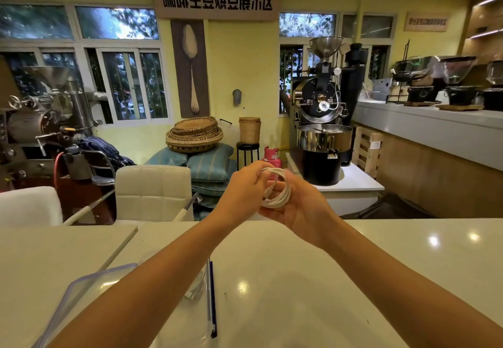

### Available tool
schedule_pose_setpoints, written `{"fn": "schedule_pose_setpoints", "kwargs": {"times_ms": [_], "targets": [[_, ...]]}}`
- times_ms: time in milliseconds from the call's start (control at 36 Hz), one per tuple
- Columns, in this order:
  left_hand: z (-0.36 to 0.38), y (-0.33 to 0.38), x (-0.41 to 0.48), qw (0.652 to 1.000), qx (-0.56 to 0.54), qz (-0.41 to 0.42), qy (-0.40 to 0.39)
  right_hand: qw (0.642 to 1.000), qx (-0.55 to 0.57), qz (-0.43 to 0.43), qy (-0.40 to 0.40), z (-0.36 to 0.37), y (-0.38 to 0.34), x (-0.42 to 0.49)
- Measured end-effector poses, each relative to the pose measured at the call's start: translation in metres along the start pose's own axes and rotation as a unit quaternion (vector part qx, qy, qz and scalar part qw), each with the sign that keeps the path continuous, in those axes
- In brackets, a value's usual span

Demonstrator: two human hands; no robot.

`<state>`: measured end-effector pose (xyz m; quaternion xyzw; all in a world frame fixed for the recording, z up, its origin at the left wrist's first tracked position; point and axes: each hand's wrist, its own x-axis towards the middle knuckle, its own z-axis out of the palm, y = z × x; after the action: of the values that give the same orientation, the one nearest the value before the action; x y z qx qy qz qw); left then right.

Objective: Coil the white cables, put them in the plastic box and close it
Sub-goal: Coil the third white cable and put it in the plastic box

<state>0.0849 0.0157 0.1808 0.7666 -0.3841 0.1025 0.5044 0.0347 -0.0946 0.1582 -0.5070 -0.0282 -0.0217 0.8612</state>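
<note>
A white cable [280,194] is wound into a small coil, held up in the air above the far edge of the white table [353,266]. My left hand [242,187] pinches the coil's top from the left. My right hand [302,209] cups it from below and the right. Under my left forearm stands the clear plastic box [202,287], open, with another white cable [194,292] partly visible inside it. Its clear lid [89,285] with a bluish rim lies on the table to the left of the box.
Two white chairs [152,192] stand behind the table. A second table top [54,252] joins on the left. Coffee roasters, baskets and a counter fill the room beyond.
</note>
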Motion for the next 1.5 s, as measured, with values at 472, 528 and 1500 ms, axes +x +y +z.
{"fn": "schedule_pose_setpoints", "kwargs": {"times_ms": [472, 528, 1500], "targets": [[0.001, -0.008, 0.000, 0.998, 0.061, 0.005, 0.003, 0.996, -0.089, -0.024, -0.006, -0.006, 0.004, -0.002], [0.000, -0.009, 0.001, 0.998, 0.061, -0.002, 0.000, 0.996, -0.093, -0.010, -0.006, -0.008, 0.004, -0.002], [-0.048, -0.048, -0.024, 0.979, 0.134, -0.118, -0.096, 0.920, -0.387, 0.061, -0.004, 0.019, 0.016, 0.021]]}}
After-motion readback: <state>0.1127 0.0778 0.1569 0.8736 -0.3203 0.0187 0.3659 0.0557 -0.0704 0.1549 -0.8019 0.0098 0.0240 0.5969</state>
